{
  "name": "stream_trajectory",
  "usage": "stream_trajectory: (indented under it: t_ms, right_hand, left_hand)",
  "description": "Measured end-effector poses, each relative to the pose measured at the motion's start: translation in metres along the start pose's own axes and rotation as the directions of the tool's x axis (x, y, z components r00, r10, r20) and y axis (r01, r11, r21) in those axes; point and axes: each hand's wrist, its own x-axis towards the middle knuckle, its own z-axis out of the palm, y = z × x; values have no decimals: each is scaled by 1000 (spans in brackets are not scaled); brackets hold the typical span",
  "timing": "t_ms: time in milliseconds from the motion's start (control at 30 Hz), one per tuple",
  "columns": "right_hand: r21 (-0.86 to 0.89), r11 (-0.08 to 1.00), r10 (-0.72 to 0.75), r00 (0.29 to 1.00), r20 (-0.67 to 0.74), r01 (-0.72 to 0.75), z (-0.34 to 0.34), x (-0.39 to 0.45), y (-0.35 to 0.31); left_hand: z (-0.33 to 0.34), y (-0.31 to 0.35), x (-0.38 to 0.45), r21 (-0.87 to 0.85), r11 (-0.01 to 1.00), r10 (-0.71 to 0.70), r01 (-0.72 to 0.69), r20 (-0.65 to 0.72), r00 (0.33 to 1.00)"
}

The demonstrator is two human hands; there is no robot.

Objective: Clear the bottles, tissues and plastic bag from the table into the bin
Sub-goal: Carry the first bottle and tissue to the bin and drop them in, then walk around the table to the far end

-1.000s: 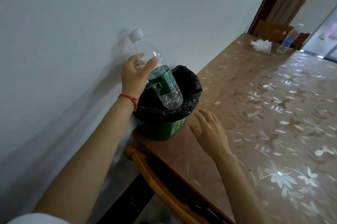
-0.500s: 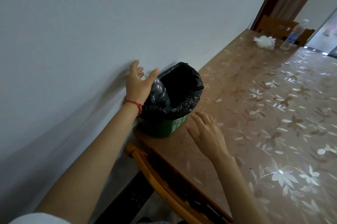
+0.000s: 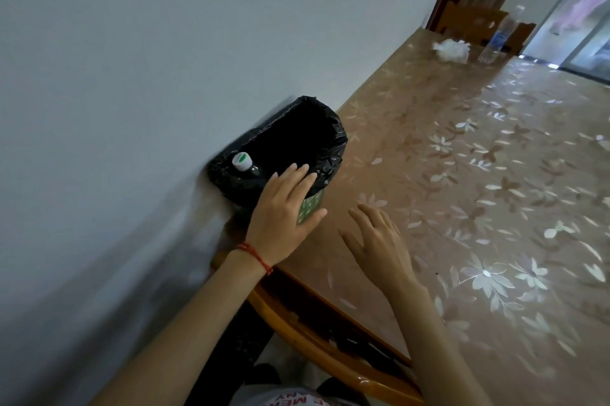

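A small green bin (image 3: 310, 205) lined with a black bag (image 3: 330, 138) stands on the table corner against the wall. A clear bottle with a white cap (image 3: 242, 161) sticks out of it at its left side. My left hand (image 3: 284, 210) is open, fingers spread, lying over the bin's near rim and side. My right hand (image 3: 379, 240) hovers open just above the table, to the right of the bin. At the table's far end lie crumpled white tissues (image 3: 451, 49) and beside them stands a clear bottle with a blue label (image 3: 498, 37).
The table (image 3: 462, 174) has a glossy floral cover and runs along a grey wall (image 3: 165, 58). A wooden chair (image 3: 472, 22) stands at the far end. Another wooden chair's backrest (image 3: 330, 346) sits below the near table edge.
My left hand let the green-labelled bottle drop into the bin, then moved from the bin's wall side to its near rim. My right hand stayed open near the bin.
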Motion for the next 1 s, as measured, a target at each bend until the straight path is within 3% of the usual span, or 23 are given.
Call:
stream_trajectory:
  t_ms: [233, 433, 733, 1000]
  right_hand:
    - [-55, 980, 190, 982, 1, -190, 3, -42, 20]
    - [-69, 894, 440, 897, -49, -442, -7, -93, 25]
    - [-41, 698, 698, 693, -184, -714, -33, -186, 33]
    - [40, 457, 849, 422, -317, -889, -50, -284, 40]
  left_hand:
    - [28, 8, -9, 64, 983, 161, -174, 175, 971]
    - [51, 15, -11, 19, 938, 321, -346, 329, 888]
    - [83, 59, -10, -102, 850, 511, -518, 406, 758]
    - [123, 147, -32, -266, 691, 711, -673, 417, 566]
